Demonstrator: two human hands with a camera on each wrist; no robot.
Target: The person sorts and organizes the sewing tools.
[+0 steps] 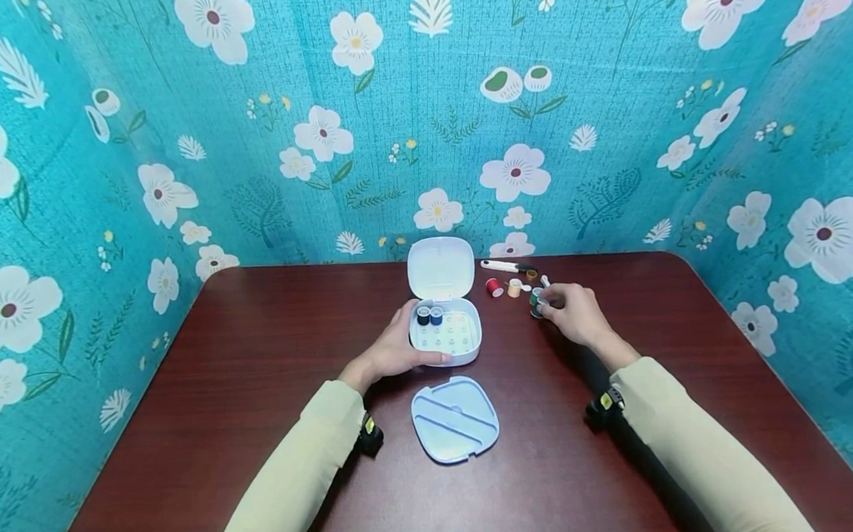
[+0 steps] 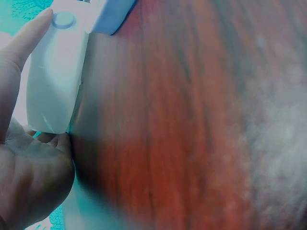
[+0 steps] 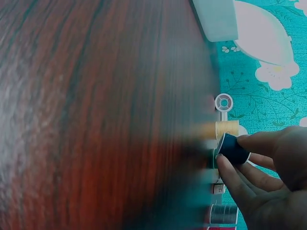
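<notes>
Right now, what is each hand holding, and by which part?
The right hand pinches a dark blue thread spool by its sides, between thumb and fingertips. The left hand grips the open white box by its left and front walls.

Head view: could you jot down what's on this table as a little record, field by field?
Surface: dark red wooden table
Backdrop: teal flowered cloth
Box: white case, lid up, two dark spools in its back left corner
Loose part: pale divider tray, in front of the case
Left hand: holds the case's left side
Right hand: pinches a dark blue spool
Nearby: red spool, tan spool, white-handled tool
</notes>
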